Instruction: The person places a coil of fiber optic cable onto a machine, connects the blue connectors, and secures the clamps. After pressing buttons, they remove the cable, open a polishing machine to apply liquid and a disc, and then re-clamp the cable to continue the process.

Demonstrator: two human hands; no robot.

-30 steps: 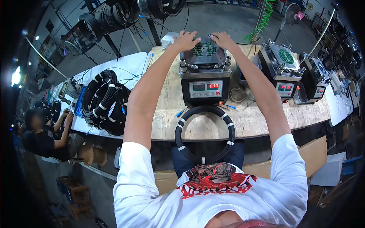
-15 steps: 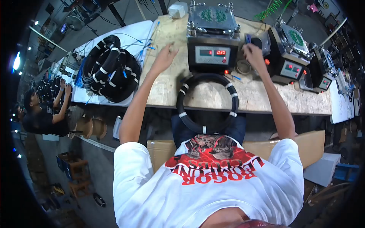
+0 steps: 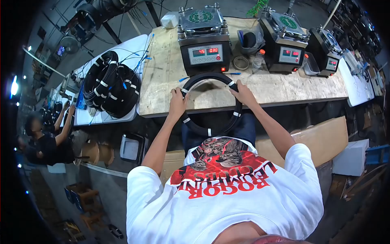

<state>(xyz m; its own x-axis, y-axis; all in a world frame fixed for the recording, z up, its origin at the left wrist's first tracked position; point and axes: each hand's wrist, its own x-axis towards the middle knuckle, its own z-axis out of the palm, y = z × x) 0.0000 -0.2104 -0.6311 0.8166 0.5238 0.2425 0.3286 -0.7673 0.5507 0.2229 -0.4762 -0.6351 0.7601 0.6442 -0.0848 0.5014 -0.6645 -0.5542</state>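
A coil of black cable, bound at intervals with white bands, leans over the front edge of the wooden worktable, its lower part above my lap. My left hand is closed around the coil's left side. On the upper right side, close to a white band, my right hand grips the same coil. Just behind the coil stands a machine with a red-lit display reading 45 and 0.30. Blue-tipped cable ends poke out on both sides of the coil's top.
Left, bundled black coils are piled on a white table. Further right stand two similar machines, one beside a tape roll and a small bottle. A co-worker sits far left. Cardboard lies below the table edge.
Both hands, earlier apart from the coil and raised over the table, have come down and taken hold of its sides. The near machine's display went from 5 to 45. The view has shifted.
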